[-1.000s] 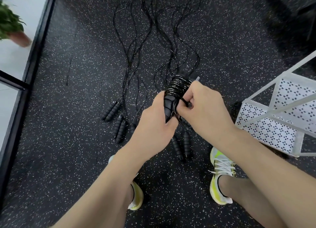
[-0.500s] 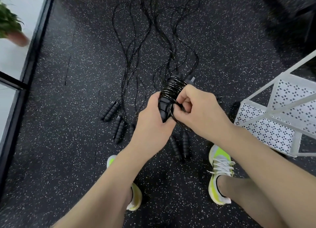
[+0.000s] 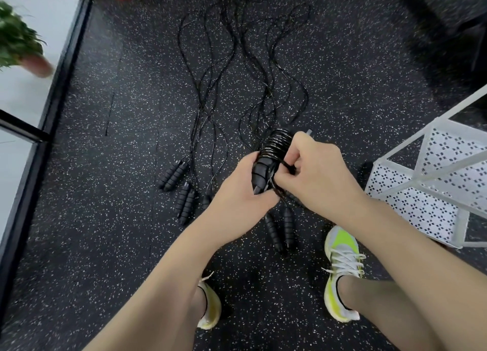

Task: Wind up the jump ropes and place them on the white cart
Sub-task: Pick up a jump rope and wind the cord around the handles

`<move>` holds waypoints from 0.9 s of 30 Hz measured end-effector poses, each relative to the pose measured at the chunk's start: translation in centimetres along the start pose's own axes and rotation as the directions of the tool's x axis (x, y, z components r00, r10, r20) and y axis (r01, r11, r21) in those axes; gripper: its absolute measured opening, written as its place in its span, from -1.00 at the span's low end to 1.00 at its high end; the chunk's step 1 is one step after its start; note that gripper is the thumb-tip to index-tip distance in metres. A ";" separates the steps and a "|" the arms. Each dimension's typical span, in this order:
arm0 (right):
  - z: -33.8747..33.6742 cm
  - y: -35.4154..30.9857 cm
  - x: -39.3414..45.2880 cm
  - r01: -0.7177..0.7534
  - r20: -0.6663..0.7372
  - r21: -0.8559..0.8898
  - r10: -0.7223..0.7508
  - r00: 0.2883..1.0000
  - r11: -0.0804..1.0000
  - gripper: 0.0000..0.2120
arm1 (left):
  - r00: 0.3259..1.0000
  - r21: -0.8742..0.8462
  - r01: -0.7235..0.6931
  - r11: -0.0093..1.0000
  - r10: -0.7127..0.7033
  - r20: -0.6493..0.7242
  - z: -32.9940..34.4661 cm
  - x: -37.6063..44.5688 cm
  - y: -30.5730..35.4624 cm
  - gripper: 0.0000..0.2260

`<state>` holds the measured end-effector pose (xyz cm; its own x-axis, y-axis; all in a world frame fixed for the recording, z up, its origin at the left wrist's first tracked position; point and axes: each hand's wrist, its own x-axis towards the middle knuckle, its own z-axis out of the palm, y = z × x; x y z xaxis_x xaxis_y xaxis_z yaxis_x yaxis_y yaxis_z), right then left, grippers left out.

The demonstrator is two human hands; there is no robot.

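Jump rope bundle (image 3: 274,150), glossy black cord coiled tightly round ribbed black handles, sits between your 2 hands above the speckled rubber floor (image 3: 105,219). Your left hand (image 3: 237,192) wraps its curled fingers round the handles' lower end. Your right hand (image 3: 316,174) pinches a loose strand of the cord against the bundle, fingers bent. More jump ropes (image 3: 184,187) lie on the floor beyond your hands, foam-ringed handles toward you, thin cords snaking away. White cart (image 3: 432,192), perforated metal, stands at your right.
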<state>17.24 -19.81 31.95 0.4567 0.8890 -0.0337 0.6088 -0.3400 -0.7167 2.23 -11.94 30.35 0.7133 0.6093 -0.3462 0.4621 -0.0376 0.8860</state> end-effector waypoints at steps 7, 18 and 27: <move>-0.3 0.0 0.1 0.032 0.010 0.044 -0.032 0.999 0.999 -0.77 | 0.986 -0.616 0.163 0.771 -0.098 0.137 0.0 -0.1 0.0 -0.55; -0.6 0.1 -0.3 0.071 0.063 0.005 -0.071 0.995 0.997 -0.74 | 0.994 -0.535 0.103 0.839 -0.109 0.020 1.4 0.3 -0.3 -0.74; -1.4 0.0 0.1 0.184 0.197 0.104 -0.201 0.960 0.977 -0.87 | 0.996 -0.417 0.016 0.909 -0.052 -0.075 0.7 0.7 -0.6 -0.66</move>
<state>18.19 -20.15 32.86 0.1882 0.9818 -0.0253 0.6114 -0.1373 -0.7793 2.82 -12.10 29.40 0.6470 0.6680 -0.3676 0.2118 0.3057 0.9283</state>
